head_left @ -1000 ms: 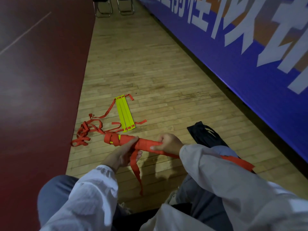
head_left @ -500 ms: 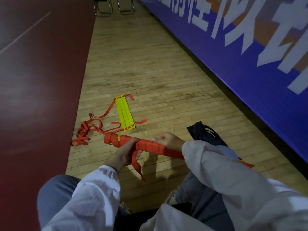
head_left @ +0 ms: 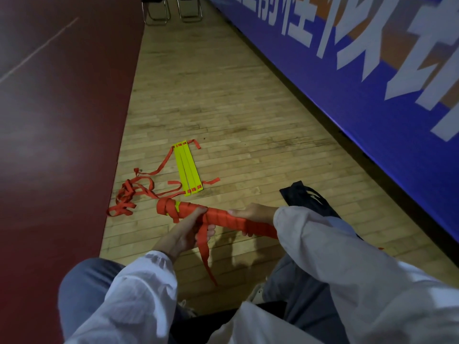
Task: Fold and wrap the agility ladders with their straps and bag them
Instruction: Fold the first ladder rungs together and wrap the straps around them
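While the person sits low over the wooden floor (head_left: 223, 108), we see both hands clamped on one bundle (head_left: 224, 218), a ladder rolled up and bound in turns of red strap, held just below the middle of the view with its ends pointing to ten and four o'clock. The left hand (head_left: 183, 232) grips it from beneath near the ten o'clock end, fingers curled over the top, and a loose red tail (head_left: 205, 252) runs down through that hand and hangs toward six o'clock. The right hand (head_left: 253, 213) wraps the bundle just beside the left, toward four o'clock, its fingertips showing under the roll. A knot of strap with a bit of yellow sits at the bundle's ten o'clock tip. Beyond it, at eleven o'clock, a second ladder (head_left: 187, 167) lies flat on the floor, its yellow rungs stacked side by side. Its loose straps (head_left: 129, 197) trail in a heap at nine o'clock by the edge of the red court (head_left: 62, 120). A dark bag (head_left: 301, 196) lies on the floor at two o'clock from the right hand, partly behind the white sleeve (head_left: 335, 256). A blue banner (head_left: 372, 58) runs along the right, and chair legs (head_left: 156, 11) stand at twelve o'clock.
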